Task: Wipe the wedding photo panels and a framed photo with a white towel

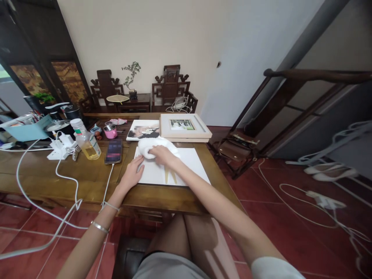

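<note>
A white cloth (144, 145), bunched up, lies on the far part of a white panel (193, 164) on the wooden table. My right hand (163, 155) grips the cloth from above, its fingers pressed into the folds. Below that hand, a yellowish V-shaped mark (167, 176) shows on the panel, partly covered by my forearm. At the panel's left edge rests my left hand (133, 173), fingers stretched out and holding nothing. Its fingertips come close to the cloth; whether they touch it I cannot tell.
Behind the panel lie a framed picture (200, 130) and a photo print (133, 130). Left of my left hand are a charging phone (113, 150), a bottle (90, 145), a pink cup (110, 131) and a power strip (56, 154). White cables (71, 209) hang off the table's front.
</note>
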Demonstrator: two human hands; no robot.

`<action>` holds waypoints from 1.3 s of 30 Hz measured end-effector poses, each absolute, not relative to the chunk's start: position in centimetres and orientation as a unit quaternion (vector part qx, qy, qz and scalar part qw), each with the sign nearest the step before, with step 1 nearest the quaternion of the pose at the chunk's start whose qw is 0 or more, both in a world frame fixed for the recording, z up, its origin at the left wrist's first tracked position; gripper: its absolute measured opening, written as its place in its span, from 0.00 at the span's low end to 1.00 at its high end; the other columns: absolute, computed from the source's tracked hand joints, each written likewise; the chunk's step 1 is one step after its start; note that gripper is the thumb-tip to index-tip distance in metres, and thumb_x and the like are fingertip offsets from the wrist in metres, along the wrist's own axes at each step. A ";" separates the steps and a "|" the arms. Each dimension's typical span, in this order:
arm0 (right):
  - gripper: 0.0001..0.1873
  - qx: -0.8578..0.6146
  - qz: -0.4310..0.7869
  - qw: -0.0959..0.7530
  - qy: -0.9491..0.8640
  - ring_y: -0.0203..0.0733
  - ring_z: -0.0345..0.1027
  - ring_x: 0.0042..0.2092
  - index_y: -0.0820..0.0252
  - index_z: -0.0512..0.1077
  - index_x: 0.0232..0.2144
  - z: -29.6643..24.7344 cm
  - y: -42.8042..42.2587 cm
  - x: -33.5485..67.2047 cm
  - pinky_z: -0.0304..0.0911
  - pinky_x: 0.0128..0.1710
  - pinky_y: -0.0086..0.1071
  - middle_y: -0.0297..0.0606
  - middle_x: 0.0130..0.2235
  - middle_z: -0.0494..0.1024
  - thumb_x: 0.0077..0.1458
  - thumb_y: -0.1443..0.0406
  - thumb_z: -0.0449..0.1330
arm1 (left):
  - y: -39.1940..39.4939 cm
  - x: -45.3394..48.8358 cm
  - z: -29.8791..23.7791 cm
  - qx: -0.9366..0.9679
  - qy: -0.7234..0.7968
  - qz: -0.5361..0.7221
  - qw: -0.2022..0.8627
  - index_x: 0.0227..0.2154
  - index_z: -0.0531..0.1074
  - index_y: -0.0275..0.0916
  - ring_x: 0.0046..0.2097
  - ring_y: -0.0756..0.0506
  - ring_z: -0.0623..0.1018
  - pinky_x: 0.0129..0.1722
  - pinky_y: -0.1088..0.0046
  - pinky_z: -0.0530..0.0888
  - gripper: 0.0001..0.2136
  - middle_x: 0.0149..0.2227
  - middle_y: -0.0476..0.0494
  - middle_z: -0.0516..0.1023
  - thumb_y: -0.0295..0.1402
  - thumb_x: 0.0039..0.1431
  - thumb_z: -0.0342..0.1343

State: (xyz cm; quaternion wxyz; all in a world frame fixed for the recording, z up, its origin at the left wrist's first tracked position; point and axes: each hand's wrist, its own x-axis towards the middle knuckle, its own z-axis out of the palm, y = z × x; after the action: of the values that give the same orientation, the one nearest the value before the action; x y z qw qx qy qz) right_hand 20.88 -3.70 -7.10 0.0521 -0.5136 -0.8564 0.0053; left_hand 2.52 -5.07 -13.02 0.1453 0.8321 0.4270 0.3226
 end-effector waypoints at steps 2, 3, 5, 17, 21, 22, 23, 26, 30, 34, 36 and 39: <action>0.22 -0.541 0.008 0.043 -0.840 0.47 0.67 0.47 0.61 0.72 0.45 -6.7 -3.9 23.6 0.58 0.43 0.33 0.45 0.46 0.75 0.50 0.77 0.49 | -5.0 2.5 -13.2 0.827 0.432 0.327 0.150 0.50 0.70 0.34 0.60 0.40 0.66 0.61 0.57 0.60 0.19 0.56 0.38 0.70 0.33 0.58 0.47; 0.22 -0.556 0.008 0.038 -0.831 0.48 0.67 0.47 0.61 0.72 0.44 -6.6 -4.1 25.1 0.58 0.42 0.32 0.45 0.45 0.76 0.49 0.78 0.49 | -5.0 2.5 -13.3 0.826 0.433 0.328 0.152 0.50 0.70 0.34 0.60 0.40 0.66 0.61 0.57 0.60 0.19 0.56 0.37 0.70 0.34 0.58 0.47; 0.23 -0.584 0.007 0.027 -0.811 0.49 0.68 0.46 0.63 0.73 0.43 -6.4 -4.8 27.9 0.59 0.42 0.33 0.47 0.43 0.77 0.47 0.79 0.49 | -4.9 2.5 -13.5 0.826 0.431 0.329 0.154 0.50 0.69 0.34 0.60 0.40 0.66 0.61 0.57 0.60 0.19 0.56 0.36 0.69 0.34 0.59 0.46; 0.25 -0.563 0.021 0.039 -0.826 0.50 0.40 0.66 0.60 0.75 0.34 -9.7 -21.1 29.7 0.40 0.63 0.50 0.40 0.64 0.55 0.34 0.80 0.49 | -5.1 2.6 -13.6 0.830 0.428 0.326 0.148 0.51 0.69 0.33 0.60 0.39 0.65 0.61 0.55 0.60 0.19 0.57 0.34 0.68 0.33 0.59 0.45; 0.26 -0.581 0.046 0.034 -0.812 0.53 0.37 0.66 0.61 0.74 0.40 -9.1 -19.8 30.2 0.41 0.62 0.55 0.41 0.64 0.53 0.38 0.79 0.50 | -5.1 2.5 -13.5 0.836 0.423 0.320 0.140 0.50 0.69 0.31 0.60 0.39 0.65 0.60 0.56 0.61 0.19 0.56 0.32 0.69 0.32 0.59 0.44; 0.27 -0.586 0.047 0.034 -0.808 0.55 0.36 0.66 0.62 0.73 0.43 -9.0 -18.3 30.5 0.42 0.60 0.59 0.42 0.65 0.52 0.40 0.78 0.50 | -5.0 2.5 -13.5 0.837 0.423 0.319 0.139 0.50 0.70 0.31 0.60 0.39 0.66 0.60 0.56 0.61 0.19 0.56 0.32 0.69 0.32 0.59 0.44; 0.27 -0.587 0.046 0.034 -0.807 0.57 0.35 0.66 0.63 0.72 0.45 -8.9 -16.5 30.8 0.43 0.59 0.61 0.43 0.65 0.52 0.41 0.77 0.50 | -5.0 2.5 -13.4 0.837 0.421 0.319 0.139 0.49 0.70 0.31 0.60 0.39 0.66 0.60 0.55 0.61 0.19 0.56 0.32 0.69 0.32 0.59 0.44; 0.27 -0.570 0.030 0.042 -0.820 0.58 0.36 0.65 0.63 0.70 0.48 -8.7 -10.8 31.5 0.43 0.57 0.63 0.43 0.64 0.53 0.44 0.76 0.50 | -4.9 2.4 -13.3 0.840 0.415 0.322 0.138 0.49 0.70 0.32 0.60 0.39 0.66 0.60 0.55 0.62 0.18 0.56 0.33 0.69 0.32 0.59 0.45; 0.27 -0.560 0.004 0.055 -0.827 0.57 0.43 0.64 0.65 0.70 0.49 -8.8 -6.7 31.6 0.42 0.57 0.60 0.47 0.62 0.59 0.45 0.75 0.50 | -4.9 2.4 -13.3 0.841 0.418 0.317 0.135 0.50 0.70 0.30 0.60 0.40 0.66 0.60 0.56 0.62 0.19 0.56 0.32 0.69 0.32 0.59 0.45; 0.26 -0.528 0.003 0.072 -0.846 0.57 0.42 0.64 0.64 0.73 0.45 -9.0 -9.5 31.3 0.40 0.58 0.60 0.47 0.62 0.59 0.42 0.75 0.50 | -4.9 2.4 -13.4 0.840 0.424 0.312 0.133 0.50 0.69 0.29 0.60 0.39 0.66 0.60 0.56 0.61 0.19 0.56 0.31 0.69 0.32 0.59 0.44; 0.25 -0.510 0.021 0.078 -0.857 0.57 0.39 0.65 0.63 0.74 0.41 -8.8 -12.7 31.3 0.38 0.60 0.60 0.44 0.62 0.58 0.39 0.76 0.49 | -4.9 2.5 -13.4 0.839 0.426 0.311 0.134 0.50 0.69 0.29 0.60 0.40 0.66 0.60 0.56 0.61 0.19 0.56 0.31 0.68 0.32 0.59 0.44; 0.24 -0.485 0.062 0.066 -0.870 0.53 0.37 0.66 0.61 0.75 0.35 -8.0 -17.7 31.5 0.36 0.62 0.58 0.39 0.63 0.57 0.36 0.77 0.48 | -4.9 2.5 -13.6 0.837 0.427 0.313 0.137 0.50 0.69 0.31 0.60 0.39 0.65 0.60 0.55 0.61 0.19 0.56 0.32 0.68 0.31 0.59 0.44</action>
State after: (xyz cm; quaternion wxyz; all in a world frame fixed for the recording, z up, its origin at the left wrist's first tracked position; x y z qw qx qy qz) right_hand 31.54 -17.66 -8.02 0.0660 -0.4852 -0.8697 0.0621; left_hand 2.53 -4.93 -13.58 0.1374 0.8374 0.4266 0.3128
